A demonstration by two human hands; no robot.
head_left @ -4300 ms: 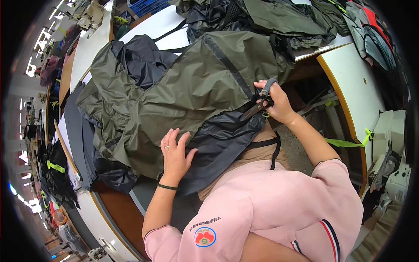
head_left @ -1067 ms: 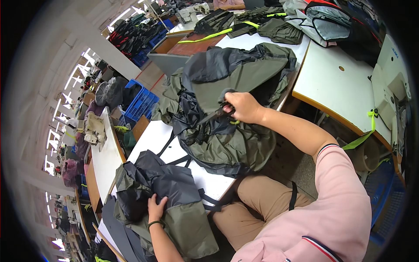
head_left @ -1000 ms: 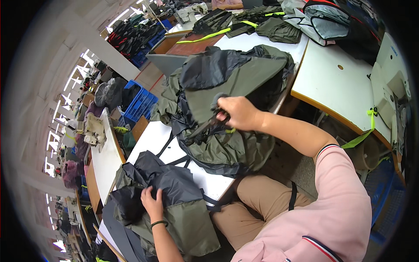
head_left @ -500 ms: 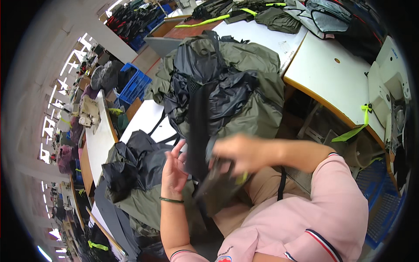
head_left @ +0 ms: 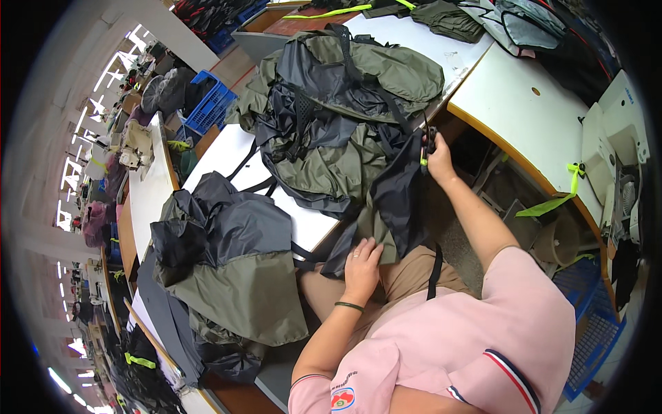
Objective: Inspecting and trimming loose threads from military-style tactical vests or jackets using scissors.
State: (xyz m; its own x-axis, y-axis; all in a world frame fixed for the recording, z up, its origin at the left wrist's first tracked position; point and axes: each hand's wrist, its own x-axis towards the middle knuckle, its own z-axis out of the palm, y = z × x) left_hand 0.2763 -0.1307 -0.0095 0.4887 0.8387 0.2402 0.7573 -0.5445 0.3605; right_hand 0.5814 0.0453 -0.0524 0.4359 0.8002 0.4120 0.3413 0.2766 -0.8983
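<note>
On the white table ahead lies a large olive-green and black backpack (head_left: 331, 165) of thin fabric. Its near end hangs over the table edge onto my lap. My left hand (head_left: 362, 270) lies on that hanging fabric, palm down, with the fingers stretched out. Off to the right, beside the bag's edge, my right hand (head_left: 440, 160) is closed around dark scissors (head_left: 427, 146) with a yellow-green part; their thin tip points upward. A second olive and black bag (head_left: 238, 255) lies to the left of my lap, with black straps near it.
A white table with a wooden edge (head_left: 510, 103) stands to the right, carrying a sewing machine (head_left: 607, 138) with a yellow-green strip (head_left: 552, 205) hanging there. Folded fabric pieces (head_left: 448, 21) lie at the back. Blue crates (head_left: 210, 103) stand at the far left.
The right hand with the scissors has swung away to the right, out from beside the left hand. My left hand, raised before, has come down onto the fabric. A dark strip is no longer held up.
</note>
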